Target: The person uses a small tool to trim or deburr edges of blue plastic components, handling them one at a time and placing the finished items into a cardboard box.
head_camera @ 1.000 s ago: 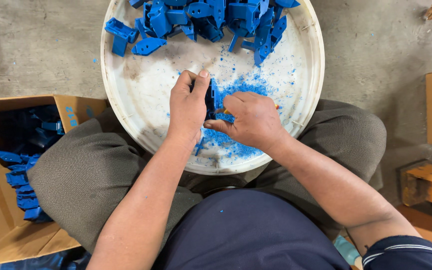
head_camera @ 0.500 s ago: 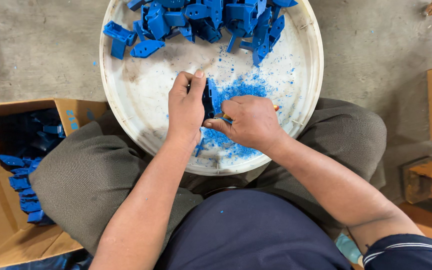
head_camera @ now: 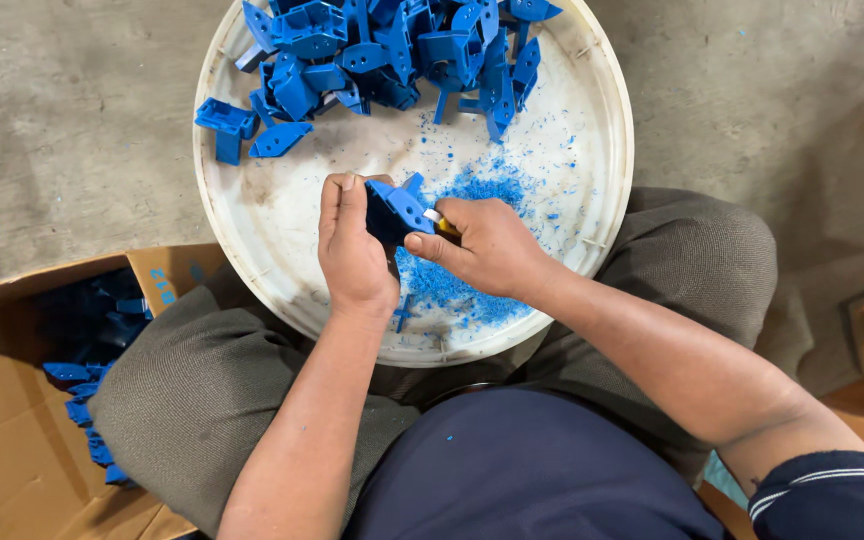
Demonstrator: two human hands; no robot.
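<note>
- Showing more of its flat face than half a second ago, the blue plastic part (head_camera: 399, 208) is sitting turned between both hands, above the white tray (head_camera: 592, 215).
- The left hand (head_camera: 354, 250) is gripping it; the right hand (head_camera: 487, 245) is pinching what is probably a small yellow-handled blade (head_camera: 442, 224) against it.

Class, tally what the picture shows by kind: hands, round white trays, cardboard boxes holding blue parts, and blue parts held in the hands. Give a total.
Hands: 2, the left hand and the right hand
Round white tray: 1
Cardboard box holding blue parts: 1
Blue part held in the hands: 1
Total: 5
</note>
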